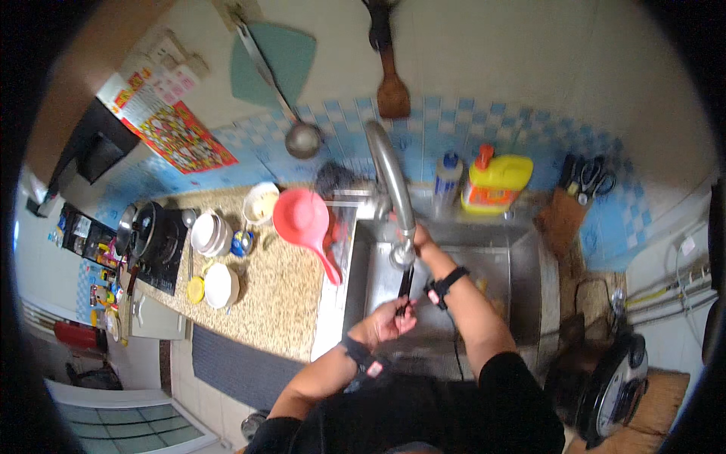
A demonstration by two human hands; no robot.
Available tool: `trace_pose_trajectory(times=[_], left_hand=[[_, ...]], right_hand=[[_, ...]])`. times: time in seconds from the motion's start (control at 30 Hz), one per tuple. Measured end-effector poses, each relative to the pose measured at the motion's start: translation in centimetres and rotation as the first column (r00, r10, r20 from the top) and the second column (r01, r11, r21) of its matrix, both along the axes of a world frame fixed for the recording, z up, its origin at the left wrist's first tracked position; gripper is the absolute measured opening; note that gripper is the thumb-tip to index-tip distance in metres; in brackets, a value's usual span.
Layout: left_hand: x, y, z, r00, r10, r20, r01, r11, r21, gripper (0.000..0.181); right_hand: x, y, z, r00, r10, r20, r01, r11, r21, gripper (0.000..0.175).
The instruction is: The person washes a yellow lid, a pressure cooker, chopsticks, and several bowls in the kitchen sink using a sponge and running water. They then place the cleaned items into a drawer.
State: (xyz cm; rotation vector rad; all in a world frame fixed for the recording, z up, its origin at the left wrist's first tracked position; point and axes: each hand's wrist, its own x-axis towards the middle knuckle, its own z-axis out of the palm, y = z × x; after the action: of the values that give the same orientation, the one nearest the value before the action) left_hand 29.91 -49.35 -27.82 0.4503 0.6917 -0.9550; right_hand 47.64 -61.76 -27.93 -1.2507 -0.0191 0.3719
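Observation:
My left hand [392, 320] is shut on the black handle [405, 289] of a utensil, held over the stainless steel sink [356, 267]. The handle's far end runs up beneath the head of the curved metal faucet [391, 170]; what it joins to is hidden. My right hand [421, 235] reaches up behind the faucet's spout, partly covered by it, so its fingers and any hold do not show. Both wrists wear black straps. Some yellowish bits, blurred, lie on the sink floor beside my right forearm.
A pink ladle-shaped scoop [300, 218], bowls [221, 285] and a yellow lid [195, 290] stand on the counter at left. Behind the sink are a yellow jug [499, 181] and a bottle [448, 179]. A knife block [561, 218] and a rice cooker [615, 391] are at right.

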Motion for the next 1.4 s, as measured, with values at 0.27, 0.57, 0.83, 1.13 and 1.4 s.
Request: trace_pose_trajectory(times=[0.27, 0.57, 0.83, 1.13, 1.4], left_hand=[[1.9, -1.9, -2.0, 0.981, 0.186, -0.045, -0.187, 0.982, -0.015, 0.025], [4.3, -2.8, -7.4, 0.931, 0.293, -0.218, -0.307, 0.951, -0.031, 0.020], [2.9, -4.6, -7.7, 0.963, 0.250, 0.100, -0.268, 0.924, 0.274, 0.022], [-1.4, -1.7, 1.2, 0.942, -0.165, 0.292, 0.003, 0.874, 0.486, 0.019], [-3.3, 2.1, 2.5, 0.923, -0.370, 0.104, 0.239, 0.764, 0.599, 0.042]], right_hand=[[-0.4, -0.2, 1.5, 0.985, 0.102, 0.141, -0.059, 0.957, -0.283, 0.032], [-3.2, -1.1, 1.1, 0.951, 0.142, -0.275, -0.038, 0.936, 0.351, 0.046], [-14.6, -0.1, -6.7, 0.903, -0.138, -0.406, 0.049, 0.974, -0.223, 0.049], [-7.4, 1.2, -8.4, 0.722, -0.033, -0.691, 0.179, 0.974, 0.140, 0.012], [-8.6, 2.4, -7.7, 0.683, -0.026, -0.730, 0.437, 0.815, 0.380, 0.011]])
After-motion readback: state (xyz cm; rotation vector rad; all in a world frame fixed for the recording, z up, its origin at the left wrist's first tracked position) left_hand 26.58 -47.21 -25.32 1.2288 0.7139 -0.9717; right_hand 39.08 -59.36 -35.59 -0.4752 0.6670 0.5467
